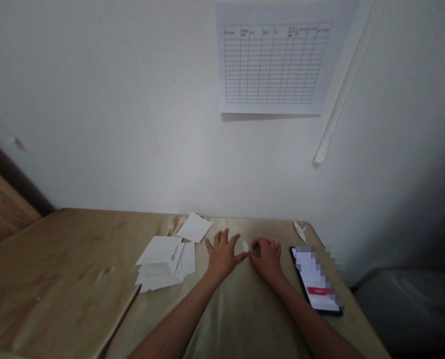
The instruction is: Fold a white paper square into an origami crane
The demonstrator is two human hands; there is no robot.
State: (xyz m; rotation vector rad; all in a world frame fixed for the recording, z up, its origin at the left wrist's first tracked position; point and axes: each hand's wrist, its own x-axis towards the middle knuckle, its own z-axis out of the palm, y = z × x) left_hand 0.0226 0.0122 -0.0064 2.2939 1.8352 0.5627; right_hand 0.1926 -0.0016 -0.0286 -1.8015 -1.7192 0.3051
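Both my hands rest on a table covered with a shiny tan cloth (76, 279). Between them stands a small folded white paper piece (245, 246). My left hand (222, 253) lies with its fingers spread, its thumb reaching to the paper's base. My right hand (267, 255) has its fingers curled in a pinch at the paper's right side. Its fingertips meet the left thumb just below the paper.
A loose pile of white paper sheets (166, 262) lies left of my hands. A phone (316, 286) with a lit screen lies to the right. A folded white paper crane (300, 230) sits near the far right corner. A printed table sheet (275, 62) hangs on the wall.
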